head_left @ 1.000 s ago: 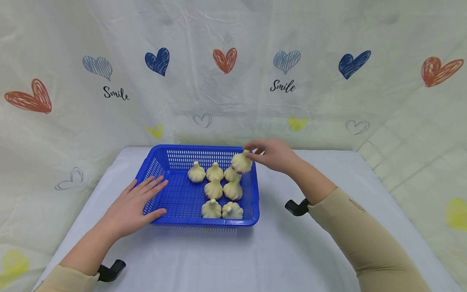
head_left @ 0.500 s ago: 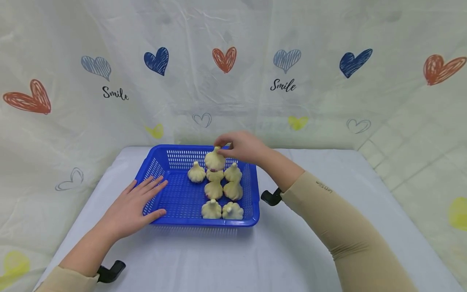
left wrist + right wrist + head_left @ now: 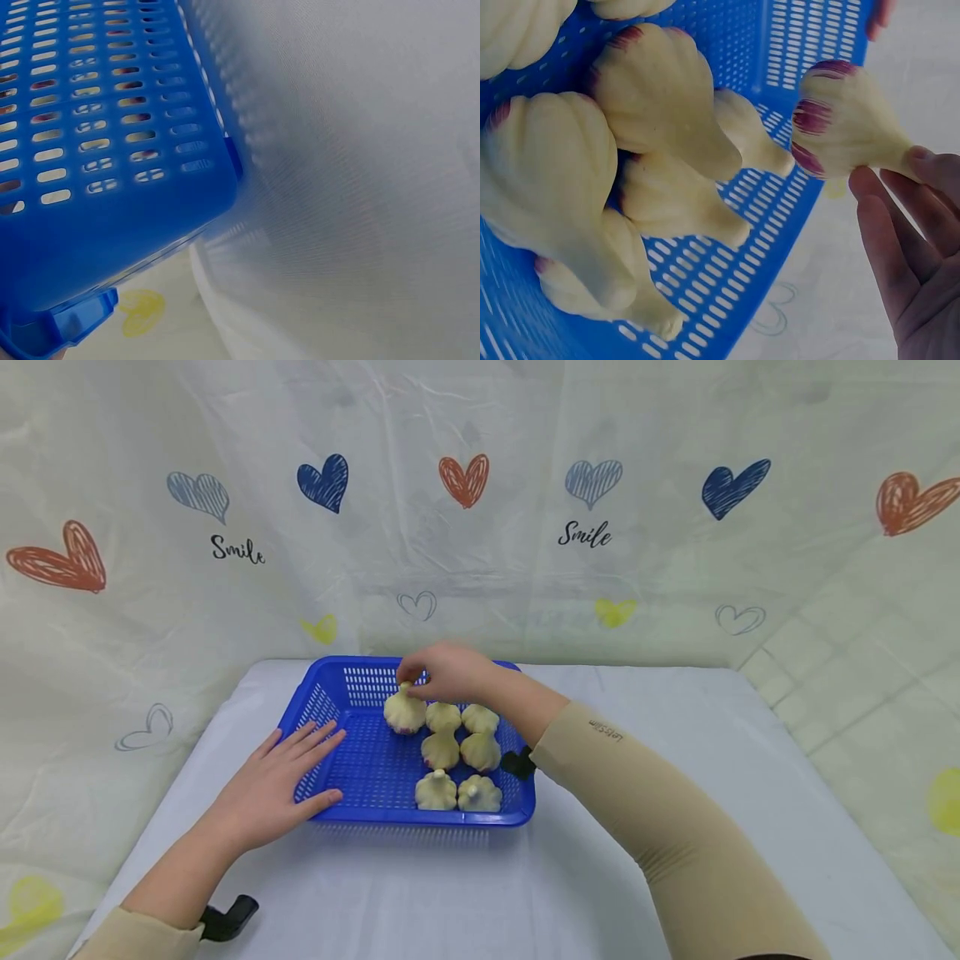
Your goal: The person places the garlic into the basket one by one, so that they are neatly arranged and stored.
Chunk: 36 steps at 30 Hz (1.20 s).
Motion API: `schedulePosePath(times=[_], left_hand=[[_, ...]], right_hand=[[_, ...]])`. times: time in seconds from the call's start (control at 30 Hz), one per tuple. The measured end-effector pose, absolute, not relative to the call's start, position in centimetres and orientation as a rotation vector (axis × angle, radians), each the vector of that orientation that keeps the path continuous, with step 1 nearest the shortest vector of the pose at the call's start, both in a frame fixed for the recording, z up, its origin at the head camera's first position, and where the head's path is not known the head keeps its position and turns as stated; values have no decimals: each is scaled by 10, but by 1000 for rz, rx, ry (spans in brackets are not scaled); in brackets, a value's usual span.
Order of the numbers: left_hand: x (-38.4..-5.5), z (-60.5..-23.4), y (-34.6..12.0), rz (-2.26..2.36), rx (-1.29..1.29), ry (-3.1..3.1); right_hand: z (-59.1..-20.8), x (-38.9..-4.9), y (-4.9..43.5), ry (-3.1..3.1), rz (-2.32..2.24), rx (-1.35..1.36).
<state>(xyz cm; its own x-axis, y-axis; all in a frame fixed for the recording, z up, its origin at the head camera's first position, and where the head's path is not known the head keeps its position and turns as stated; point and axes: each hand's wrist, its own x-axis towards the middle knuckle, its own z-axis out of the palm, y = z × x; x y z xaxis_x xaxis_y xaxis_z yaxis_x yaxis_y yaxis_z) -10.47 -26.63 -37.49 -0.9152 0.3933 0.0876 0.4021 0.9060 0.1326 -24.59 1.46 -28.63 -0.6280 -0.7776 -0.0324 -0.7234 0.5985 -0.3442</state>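
Observation:
My right hand (image 3: 447, 670) pinches a cream garlic bulb (image 3: 405, 713) by its stem, over the far side of a blue plastic basket (image 3: 420, 817). In the right wrist view, purple streaks mark the base of this held garlic (image 3: 844, 124), and thumb and fingertips meet at its neck. The held one hides the bulb behind it in the head view. Several other garlic bulbs (image 3: 480, 752) sit in the basket's right half, stems mostly up. My left hand (image 3: 266, 789) lies with fingers spread across the basket's left rim, holding nothing.
A white cloth covers the table (image 3: 600, 877). Behind it hangs a pale sheet (image 3: 525, 585) printed with hearts. A black wrist mount (image 3: 229, 918) juts from the left sleeve, and another black mount (image 3: 517, 763) overlaps the basket's right rim.
My right hand has carried the garlic bulb leftward along the basket's far side, from the back right corner, and lowered it a little. The left hand and basket have stayed put.

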Motion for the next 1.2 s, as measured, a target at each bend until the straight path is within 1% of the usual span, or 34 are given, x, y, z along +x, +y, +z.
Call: schedulePosePath(times=[0.27,0.57,0.93,1.2], left_hand=[[-105,-374,-267,-234,-627,-3013],[-105,-373,-267,-241,-639,-3010],[-104,-375,-270,-245,-634,-3014],[-106,-377,-271,-236,-638,-3012]], right_hand=[[-305,-245,-6,2554,-365,-1276],[-322,-241,-15,2491,-264,-1318],[-333,-240,-21,2475,-134,-1329],[-334,-238,-22,2509,-70,-1289]])
